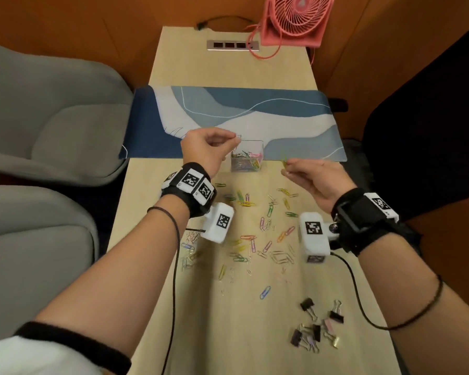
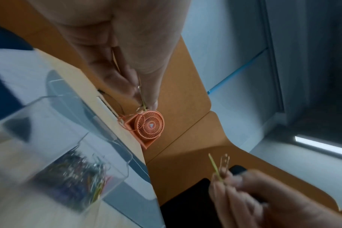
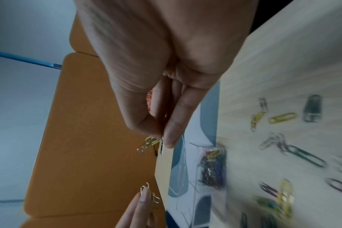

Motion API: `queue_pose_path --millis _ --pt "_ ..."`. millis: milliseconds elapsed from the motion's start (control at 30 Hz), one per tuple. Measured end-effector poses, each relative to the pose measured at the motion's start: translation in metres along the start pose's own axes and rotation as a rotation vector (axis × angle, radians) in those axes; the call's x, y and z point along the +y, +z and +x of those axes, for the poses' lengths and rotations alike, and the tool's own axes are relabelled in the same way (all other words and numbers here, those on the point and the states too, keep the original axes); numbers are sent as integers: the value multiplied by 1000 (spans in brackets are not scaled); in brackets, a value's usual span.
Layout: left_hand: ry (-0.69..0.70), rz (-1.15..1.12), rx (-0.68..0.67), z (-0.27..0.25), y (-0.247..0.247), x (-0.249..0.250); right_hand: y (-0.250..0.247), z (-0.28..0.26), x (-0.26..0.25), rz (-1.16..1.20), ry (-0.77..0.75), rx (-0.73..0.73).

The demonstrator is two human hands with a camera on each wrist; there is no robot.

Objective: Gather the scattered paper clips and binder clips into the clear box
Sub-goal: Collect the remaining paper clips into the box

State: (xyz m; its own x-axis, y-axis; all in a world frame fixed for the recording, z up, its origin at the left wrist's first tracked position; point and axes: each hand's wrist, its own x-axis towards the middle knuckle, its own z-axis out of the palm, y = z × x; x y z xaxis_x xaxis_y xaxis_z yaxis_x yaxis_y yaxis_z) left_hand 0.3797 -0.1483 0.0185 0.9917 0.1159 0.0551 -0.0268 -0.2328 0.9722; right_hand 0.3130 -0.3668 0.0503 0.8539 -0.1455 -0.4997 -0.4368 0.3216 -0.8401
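The clear box [image 1: 257, 147] stands on the near edge of the blue mat, holding several coloured paper clips; it also shows as the clear box [image 2: 49, 117]. My left hand [image 1: 234, 139] pinches a few thin paper clips [image 1: 238, 136] just above the box's left rim. My right hand [image 1: 286, 169] pinches green and gold paper clips [image 1: 283, 158] to the right of the box. In the right wrist view those paper clips [image 3: 148, 143] stick out from under the thumb. Scattered paper clips [image 1: 255, 236] lie on the table below both hands. Several binder clips [image 1: 317, 328] lie near the front right.
A pink fan [image 1: 295, 20] and a socket strip [image 1: 232, 45] stand at the table's far end. The blue patterned mat [image 1: 228, 115] crosses the table. Grey chairs [image 1: 52, 117] stand to the left. Black cables hang from both wrist cameras.
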Motion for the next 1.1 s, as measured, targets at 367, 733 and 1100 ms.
queue_pose_path --millis 367,733,1100 --pt "45 311 -149 51 44 -44 34 76 -17 -88 -72 52" --pt "305 442 -168 46 39 -62 38 115 3 -483 -258 198" --pt "268 284 51 17 -18 -78 86 116 5 -1463 -625 -42"
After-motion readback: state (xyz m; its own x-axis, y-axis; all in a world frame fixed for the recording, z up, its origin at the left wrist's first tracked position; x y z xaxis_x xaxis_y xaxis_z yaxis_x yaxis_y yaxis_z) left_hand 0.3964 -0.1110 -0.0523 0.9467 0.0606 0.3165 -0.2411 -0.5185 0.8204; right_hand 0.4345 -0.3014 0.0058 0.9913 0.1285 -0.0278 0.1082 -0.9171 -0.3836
